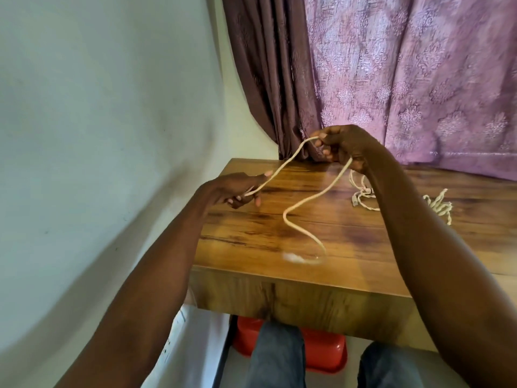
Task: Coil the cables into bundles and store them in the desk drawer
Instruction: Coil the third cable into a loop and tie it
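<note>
Purple patterned curtains hang behind the wooden bench (pixel 279 233), above which the left hand (pixel 237 191) and right hand (pixel 344 147), fingers pinching, stretch a cream cable (pixel 307 200) whose trailing end could snag the tangled cables (pixel 363 200) nearby.

Pale wall (pixel 98 121) on the left, purple patterned curtain (pixel 405 79) hanging behind. Wooden table (pixel 279 228) out front, red tub (pixel 321 351) beneath.

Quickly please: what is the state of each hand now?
Left hand: pinches the white cable near one end.
Right hand: grips the same cable further along, raised above the desk.
</note>
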Available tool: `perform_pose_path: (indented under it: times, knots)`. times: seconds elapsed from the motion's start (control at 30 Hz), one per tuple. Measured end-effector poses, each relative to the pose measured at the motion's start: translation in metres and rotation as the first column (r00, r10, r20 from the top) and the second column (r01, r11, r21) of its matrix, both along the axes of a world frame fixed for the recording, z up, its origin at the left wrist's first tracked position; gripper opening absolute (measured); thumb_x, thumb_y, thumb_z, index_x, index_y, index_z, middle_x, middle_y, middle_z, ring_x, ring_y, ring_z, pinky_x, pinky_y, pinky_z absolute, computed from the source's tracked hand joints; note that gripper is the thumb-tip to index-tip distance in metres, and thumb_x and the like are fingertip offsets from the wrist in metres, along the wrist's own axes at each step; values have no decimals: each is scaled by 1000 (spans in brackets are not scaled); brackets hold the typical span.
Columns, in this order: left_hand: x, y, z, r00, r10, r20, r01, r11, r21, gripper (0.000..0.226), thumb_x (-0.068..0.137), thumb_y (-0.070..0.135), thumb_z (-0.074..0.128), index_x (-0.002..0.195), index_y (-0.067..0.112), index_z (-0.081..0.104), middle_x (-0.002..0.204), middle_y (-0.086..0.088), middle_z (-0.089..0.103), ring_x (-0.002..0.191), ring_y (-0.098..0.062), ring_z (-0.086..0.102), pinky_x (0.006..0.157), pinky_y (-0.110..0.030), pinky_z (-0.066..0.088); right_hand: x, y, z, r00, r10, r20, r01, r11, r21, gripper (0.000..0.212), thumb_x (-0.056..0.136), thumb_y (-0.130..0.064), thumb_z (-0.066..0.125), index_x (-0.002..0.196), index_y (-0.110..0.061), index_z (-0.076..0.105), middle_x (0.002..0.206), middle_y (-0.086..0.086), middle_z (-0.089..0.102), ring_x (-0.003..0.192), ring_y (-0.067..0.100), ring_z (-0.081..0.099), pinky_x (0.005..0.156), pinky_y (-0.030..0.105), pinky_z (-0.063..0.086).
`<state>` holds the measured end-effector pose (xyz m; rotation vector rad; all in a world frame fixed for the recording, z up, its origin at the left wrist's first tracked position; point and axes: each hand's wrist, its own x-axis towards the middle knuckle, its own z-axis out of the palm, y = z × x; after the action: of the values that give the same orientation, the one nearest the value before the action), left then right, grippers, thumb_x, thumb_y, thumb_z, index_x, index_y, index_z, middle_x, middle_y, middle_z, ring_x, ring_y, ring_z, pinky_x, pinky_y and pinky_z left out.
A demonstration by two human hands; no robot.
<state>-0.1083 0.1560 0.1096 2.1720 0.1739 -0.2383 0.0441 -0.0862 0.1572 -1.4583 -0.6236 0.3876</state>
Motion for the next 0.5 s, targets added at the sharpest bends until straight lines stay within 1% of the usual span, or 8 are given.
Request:
perform_pose_path:
  times: [0.07,0.1,0.17,0.27,0.33,0.4,0.43,0.5]
  knots:
    - [-10,-4,4,987,-147,64,159,948,-276,51,94,49,57,70,5,68,42,2,27,33,-9,22,46,-24,20,6,9,-10,963,-132,234,169,975,-146,11,97,-3,56,97,-2,67,65,2,66,44,9,53,48,26,44]
    - [-14,-8,8,967,-206,149,250,875,-414,40,92,38,61,70,5,67,40,4,28,31,-7,23,45,-22,21,4,16,-16,929,-135,344,220,950,-221,10,97,-8,58,94,-5,67,64,1,65,42,9,52,47,25,43]
    - [-15,-25,17,915,-200,351,386,685,-618,31,89,34,66,72,8,65,36,8,32,28,-4,28,44,-21,25,-5,32,-30,843,-68,533,306,876,-373,15,97,-21,61,92,-8,69,63,2,60,45,10,49,49,22,39]
    - [-7,-56,38,838,108,535,462,381,-801,35,98,31,47,83,4,63,37,8,39,29,-4,35,40,-21,33,-25,55,-52,748,-9,664,370,836,-405,23,96,-25,63,83,-7,69,68,11,57,63,19,51,57,28,31]
    - [3,-69,49,756,403,516,452,248,-857,35,104,26,41,99,-3,61,44,6,47,38,-5,45,46,-21,41,-34,66,-69,722,51,690,369,815,-447,20,95,-20,62,96,-3,72,86,18,67,80,26,61,63,26,32]
    - [14,-72,54,651,597,468,432,215,-876,28,104,20,44,107,-4,58,62,2,64,58,-10,63,64,-24,54,-46,71,-84,711,145,688,344,781,-521,18,96,-18,60,103,-7,72,95,17,70,87,29,62,66,27,32]
    - [19,-69,54,591,652,475,409,265,-873,22,104,16,46,108,-2,58,76,-3,72,72,-15,70,75,-28,57,-53,71,-90,729,171,663,310,780,-543,17,97,-18,59,96,-10,73,87,14,69,81,28,60,63,28,32]
    - [29,-62,50,466,706,533,249,473,-845,12,103,13,48,109,4,53,103,-12,73,94,-23,72,89,-34,56,-66,67,-95,805,135,577,237,819,-522,23,98,-20,58,76,-20,66,66,2,59,64,21,54,55,29,34]
